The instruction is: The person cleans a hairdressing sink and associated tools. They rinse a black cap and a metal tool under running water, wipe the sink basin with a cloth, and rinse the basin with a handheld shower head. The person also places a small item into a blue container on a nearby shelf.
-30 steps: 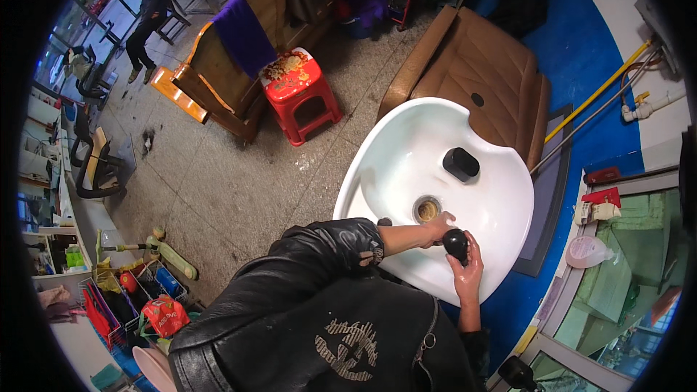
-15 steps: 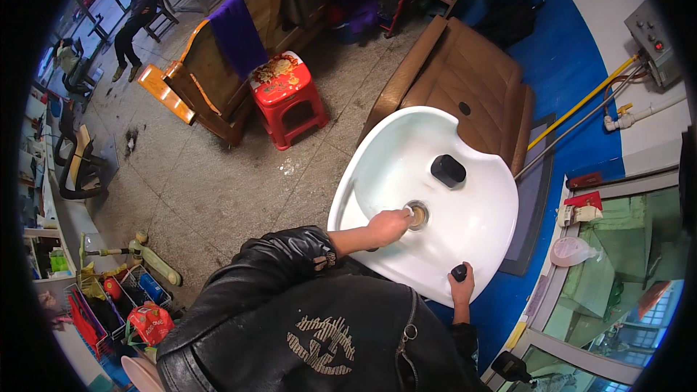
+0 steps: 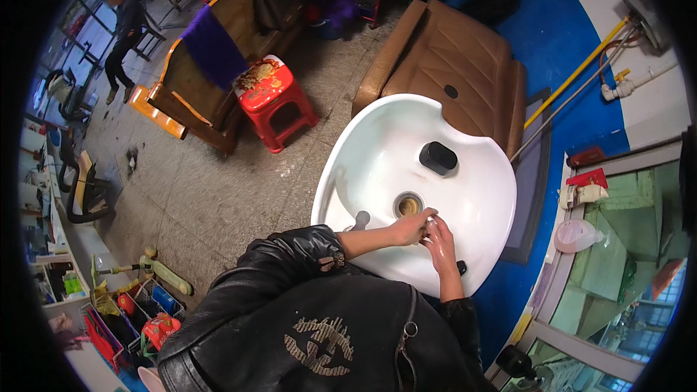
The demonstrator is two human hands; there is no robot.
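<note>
My two hands meet at the fingertips over the white shampoo basin [image 3: 377,120], just right of its round drain [image 3: 409,205]. My left hand [image 3: 411,230] is closed in a pinch, a small whitish bit showing at its fingertips. The fingers of my right hand [image 3: 441,247] close against that same spot, so which hand grips the bit is hard to tell. Beside my left wrist stands a grey tap [image 3: 361,220]. A black knob [image 3: 462,267] peeks out by my right wrist. Higher in the basin sits a black pad [image 3: 438,158].
Behind the basin is a brown padded chair [image 3: 465,65]. A red stool [image 3: 276,98] stands left of it, by a wooden bench [image 3: 163,105] with a purple towel [image 3: 212,47]. A glass-topped counter [image 3: 617,247] lies right. Far left, a person [image 3: 125,36] stands or sits near a chair.
My right hand has let go of the black knob and come up to my left. My left hand has moved right, off the drain. The view has shifted slightly.
</note>
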